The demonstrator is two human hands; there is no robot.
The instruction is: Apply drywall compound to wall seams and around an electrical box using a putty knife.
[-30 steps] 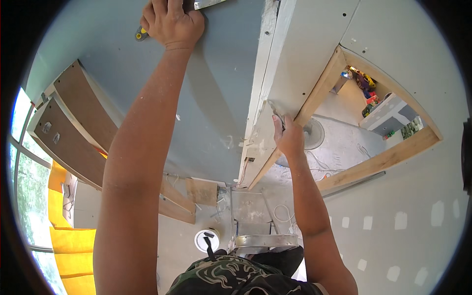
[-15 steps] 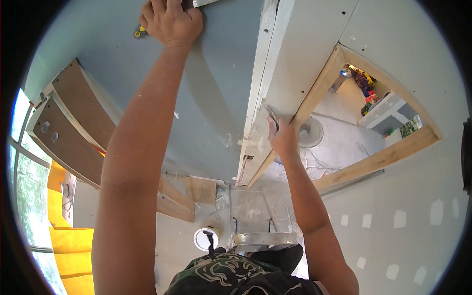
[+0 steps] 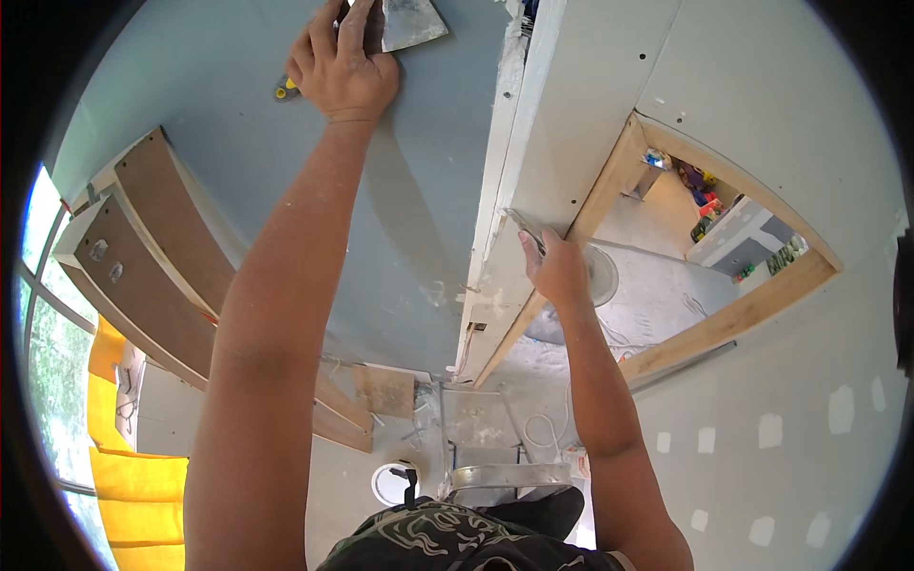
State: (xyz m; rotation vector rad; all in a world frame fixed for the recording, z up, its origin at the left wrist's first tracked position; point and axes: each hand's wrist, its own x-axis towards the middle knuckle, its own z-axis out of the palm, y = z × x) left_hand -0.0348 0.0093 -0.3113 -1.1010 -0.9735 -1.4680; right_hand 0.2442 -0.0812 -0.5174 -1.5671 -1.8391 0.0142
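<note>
In my left hand (image 3: 347, 81), raised at the top of the view, is a wide taping knife (image 3: 416, 24). Its metal blade sticks out to the right of my fingers, and a yellow and dark handle end (image 3: 287, 88) shows on their left. My right hand (image 3: 560, 269) is closed round a narrower putty knife (image 3: 525, 229), its handle mostly hidden by my fingers. That blade's tip is at the whitish joint strip (image 3: 484, 249) along the edge of the light wallboard (image 3: 581, 105); whether it presses there I cannot tell.
A timber-framed opening (image 3: 743, 338) lies right of my right hand. Blue-grey board (image 3: 409, 143) spans the left. Curved wooden panels (image 3: 143, 276) stand far left. Below are a metal step (image 3: 509, 476), a white bucket (image 3: 394, 483) and a loose cable (image 3: 543, 431).
My left hand sits slightly lower in the view, and more of the taping knife's blade shows. The putty knife's tip has shifted a little left. The whole view has tilted slightly.
</note>
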